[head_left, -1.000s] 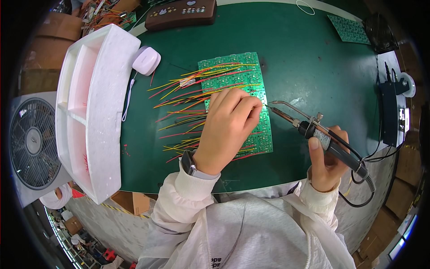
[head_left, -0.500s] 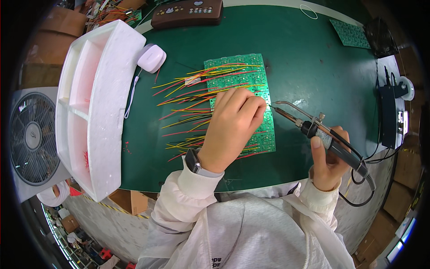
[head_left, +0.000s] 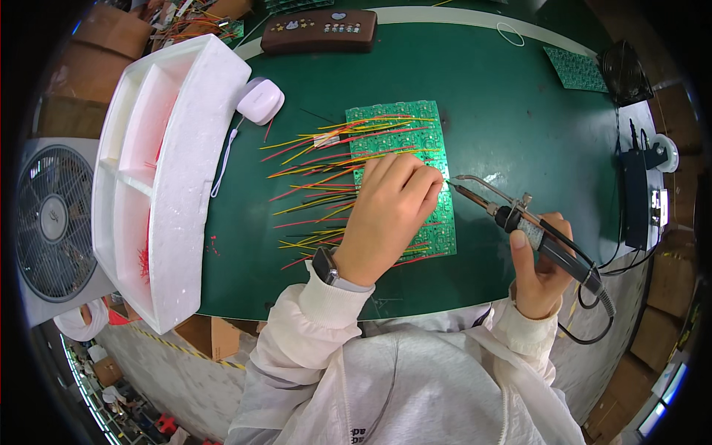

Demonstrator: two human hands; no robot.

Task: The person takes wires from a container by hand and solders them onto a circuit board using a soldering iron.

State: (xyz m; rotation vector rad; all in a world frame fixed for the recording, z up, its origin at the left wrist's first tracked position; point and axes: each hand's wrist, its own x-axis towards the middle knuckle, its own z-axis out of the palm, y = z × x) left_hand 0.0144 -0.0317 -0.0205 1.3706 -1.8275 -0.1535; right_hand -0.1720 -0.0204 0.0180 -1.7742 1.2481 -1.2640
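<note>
A soldering iron [head_left: 552, 245] with a thin metal guide tube alongside its shaft is gripped in my right hand [head_left: 538, 278], thumb on the grey handle. Its tip points left and meets the right edge of a green circuit board [head_left: 437, 133], close to my left fingertips; whether it touches the board I cannot tell. My left hand [head_left: 393, 215] lies over the middle of the board, fingers curled into a pinch. What the pinch holds is hidden behind the hand. Rows of red, yellow and black wires [head_left: 311, 174] lie across the board, their ends sticking out to the left.
A white foam tray [head_left: 178, 193] with compartments stands at the left, beside a fan [head_left: 55, 215]. A pale pink case [head_left: 259, 100] with a strap lies by the tray. Farther back is a brown pencil case [head_left: 319, 33]. A soldering station [head_left: 644, 193] stands at the right.
The view has shifted slightly, so the table sits a little lower in it. Both hands keep nearly the same pose, with the iron's tip still at the board's right edge.
</note>
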